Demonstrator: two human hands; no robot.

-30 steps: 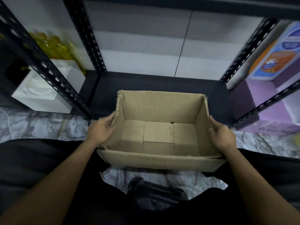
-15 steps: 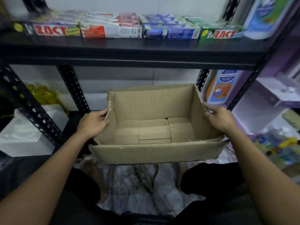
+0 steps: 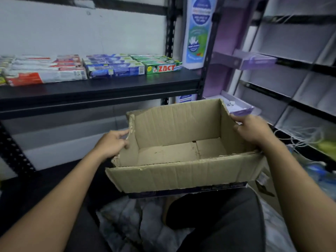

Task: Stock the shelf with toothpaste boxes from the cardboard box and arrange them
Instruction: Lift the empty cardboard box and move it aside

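I hold a brown cardboard box (image 3: 181, 171) in the air in front of me, and nothing lies inside it. My left hand (image 3: 112, 144) grips its left wall, with the thumb inside the torn edge. My right hand (image 3: 252, 131) grips the right wall. On the black shelf (image 3: 101, 88) at upper left lie rows of toothpaste boxes: red and white ones (image 3: 45, 71), blue ones (image 3: 114, 67) and green ZACT ones (image 3: 161, 65).
A tall white and blue pack (image 3: 197, 31) stands at the shelf's right end beside a black perforated post (image 3: 205, 70). Purple and grey shelving (image 3: 291, 57) fills the right side. Below the box are my dark trousers (image 3: 218, 222) and a marbled floor.
The box has risen from the lower shelf and swung to the right with both hands on its walls. The view has lifted, so the stocked toothpaste shelf now shows at left.
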